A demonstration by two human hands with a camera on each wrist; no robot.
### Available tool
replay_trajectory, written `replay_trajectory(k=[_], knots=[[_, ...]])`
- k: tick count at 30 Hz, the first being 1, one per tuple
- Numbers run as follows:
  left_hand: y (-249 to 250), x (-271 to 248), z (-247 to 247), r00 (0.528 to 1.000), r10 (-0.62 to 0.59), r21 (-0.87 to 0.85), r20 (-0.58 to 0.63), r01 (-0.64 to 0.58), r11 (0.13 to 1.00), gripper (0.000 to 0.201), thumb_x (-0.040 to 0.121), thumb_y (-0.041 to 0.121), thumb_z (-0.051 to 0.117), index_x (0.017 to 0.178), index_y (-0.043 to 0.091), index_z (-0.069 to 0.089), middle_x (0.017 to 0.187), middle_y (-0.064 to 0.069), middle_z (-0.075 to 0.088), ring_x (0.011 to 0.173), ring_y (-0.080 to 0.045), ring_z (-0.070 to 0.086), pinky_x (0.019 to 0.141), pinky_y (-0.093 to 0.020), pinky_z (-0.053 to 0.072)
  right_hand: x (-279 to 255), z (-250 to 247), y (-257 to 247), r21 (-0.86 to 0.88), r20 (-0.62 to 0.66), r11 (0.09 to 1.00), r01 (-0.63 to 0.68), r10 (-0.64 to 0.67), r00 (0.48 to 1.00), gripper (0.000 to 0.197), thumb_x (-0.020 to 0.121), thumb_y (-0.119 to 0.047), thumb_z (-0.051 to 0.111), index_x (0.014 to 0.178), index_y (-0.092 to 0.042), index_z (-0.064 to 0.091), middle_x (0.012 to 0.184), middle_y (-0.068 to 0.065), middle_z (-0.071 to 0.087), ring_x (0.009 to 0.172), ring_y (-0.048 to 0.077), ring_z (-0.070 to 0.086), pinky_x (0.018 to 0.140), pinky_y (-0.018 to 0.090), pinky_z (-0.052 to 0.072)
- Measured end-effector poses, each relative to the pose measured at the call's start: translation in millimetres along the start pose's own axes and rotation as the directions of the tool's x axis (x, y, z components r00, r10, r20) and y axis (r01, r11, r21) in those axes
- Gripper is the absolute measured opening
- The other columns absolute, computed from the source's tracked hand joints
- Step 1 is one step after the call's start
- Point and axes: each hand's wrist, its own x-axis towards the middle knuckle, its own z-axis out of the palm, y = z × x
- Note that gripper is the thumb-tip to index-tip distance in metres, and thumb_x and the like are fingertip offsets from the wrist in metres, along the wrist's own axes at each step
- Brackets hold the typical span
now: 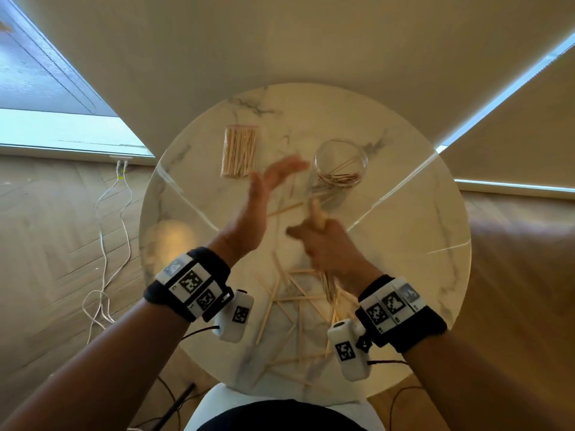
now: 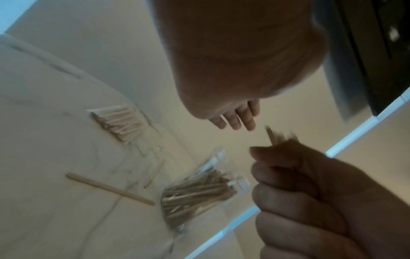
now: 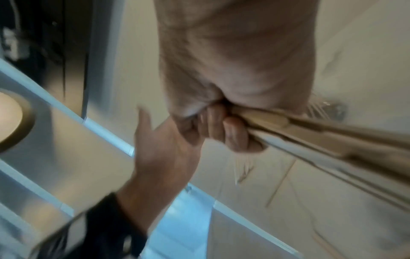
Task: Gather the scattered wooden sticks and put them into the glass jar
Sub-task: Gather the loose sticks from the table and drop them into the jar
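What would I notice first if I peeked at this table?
Probably the two hands in the middle: the right hand grips a bundle of wooden sticks, while the left hand is raised, open and flat, beside it. Just past them stands a glass jar with sticks already inside. Lots more scattered sticks lie criss-crossed on the round marble table, nearest the person.

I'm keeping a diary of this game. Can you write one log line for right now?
right hand: grips bundle of sticks | left hand: open, raised | glass jar: part filled | loose sticks: still on table
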Motion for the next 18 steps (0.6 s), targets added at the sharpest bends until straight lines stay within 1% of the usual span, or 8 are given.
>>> replay_trajectory(k=[1, 3, 5, 7, 11, 15, 17, 18], knots=[[1, -3, -3, 0.992, 0.023, -0.058, -0.121, -0.030, 0.998, 0.099, 0.087, 0.089, 0.011, 0.142, 0.018, 0.052, 0.148, -0.008, 0.058, 0.147, -0.021, 0.045, 0.124, -0.036, 0.030, 0, -6, -5, 0.247, -0.084, 0.969, 0.020, 0.001, 0.997, 0.035, 0.093, -0.021, 0.069, 0.065, -0.020, 0.048, 0.048, -0.007, 0.035, 0.043, 0.011, 0.029, 0.044, 0.026, 0.028], [3, -16, -1, 0.965, 0.048, -0.101, -0.256, -0.076, 0.992, 0.093, 0.089, 0.087, 0.014, 0.138, 0.018, 0.053, 0.144, -0.007, 0.060, 0.143, -0.025, 0.049, 0.123, -0.043, 0.032, 0, -18, -18, 0.667, -0.189, 0.733, 0.134, -0.007, 0.982, 0.044, 0.096, -0.018, 0.060, 0.060, -0.022, 0.035, 0.046, -0.007, 0.025, 0.041, 0.011, 0.019, 0.040, 0.025, 0.022], [0, -33, 15, 0.955, 0.066, -0.077, -0.289, -0.092, 0.993, 0.090, 0.091, 0.086, 0.015, 0.135, 0.018, 0.053, 0.142, -0.009, 0.060, 0.141, -0.028, 0.051, 0.120, -0.047, 0.034, -1, -22, -27, 0.830, -0.277, 0.506, 0.234, 0.008, 0.961, 0.046, 0.098, -0.019, 0.051, 0.059, -0.023, 0.026, 0.047, -0.006, 0.020, 0.041, 0.012, 0.015, 0.040, 0.026, 0.022], [-3, -44, 39, 0.955, 0.058, -0.068, -0.292, -0.081, 0.994, 0.083, 0.093, 0.084, 0.014, 0.135, 0.025, 0.054, 0.142, -0.011, 0.060, 0.139, -0.030, 0.052, 0.119, -0.051, 0.035, -4, -10, -31, 0.887, -0.289, 0.388, 0.249, 0.047, 0.956, 0.044, 0.099, -0.019, 0.047, 0.060, -0.023, 0.025, 0.048, -0.005, 0.018, 0.040, 0.012, 0.014, 0.039, 0.026, 0.023], [-3, -42, 64, 0.934, 0.028, -0.139, -0.355, -0.082, 0.987, 0.087, 0.094, 0.082, 0.018, 0.139, 0.015, 0.051, 0.141, -0.012, 0.061, 0.138, -0.032, 0.052, 0.120, -0.052, 0.034, -11, 13, -28, 0.939, -0.209, 0.303, 0.164, 0.120, 0.971, 0.045, 0.099, -0.019, 0.048, 0.058, -0.022, 0.031, 0.046, -0.006, 0.020, 0.036, 0.009, 0.018, 0.036, 0.023, 0.024], [-2, -42, 67, 0.928, 0.077, -0.093, -0.365, -0.119, 0.988, 0.083, 0.097, 0.079, 0.018, 0.139, 0.015, 0.049, 0.140, -0.012, 0.059, 0.137, -0.033, 0.052, 0.119, -0.048, 0.035, -13, 8, -27, 0.959, -0.163, 0.256, 0.120, 0.156, 0.974, 0.047, 0.100, -0.022, 0.050, 0.056, -0.022, 0.034, 0.046, -0.007, 0.021, 0.035, 0.008, 0.020, 0.035, 0.022, 0.024], [-4, -43, 70, 0.943, 0.127, -0.015, -0.308, -0.139, 0.990, 0.084, 0.100, 0.075, 0.017, 0.140, 0.009, 0.048, 0.140, -0.009, 0.058, 0.137, -0.030, 0.052, 0.118, -0.043, 0.035, -16, 11, -26, 0.952, -0.109, 0.301, 0.058, 0.153, 0.982, 0.049, 0.101, -0.023, 0.051, 0.055, -0.021, 0.036, 0.046, -0.006, 0.022, 0.034, 0.008, 0.020, 0.035, 0.022, 0.023], [-5, -43, 71, 0.950, 0.149, 0.011, -0.275, -0.152, 0.988, 0.084, 0.100, 0.074, 0.017, 0.140, 0.007, 0.048, 0.140, -0.007, 0.058, 0.137, -0.027, 0.052, 0.118, -0.041, 0.036, -17, 11, -25, 0.933, -0.090, 0.359, 0.032, 0.146, 0.985, 0.049, 0.102, -0.024, 0.051, 0.055, -0.021, 0.036, 0.046, -0.005, 0.022, 0.034, 0.008, 0.020, 0.035, 0.023, 0.022]])
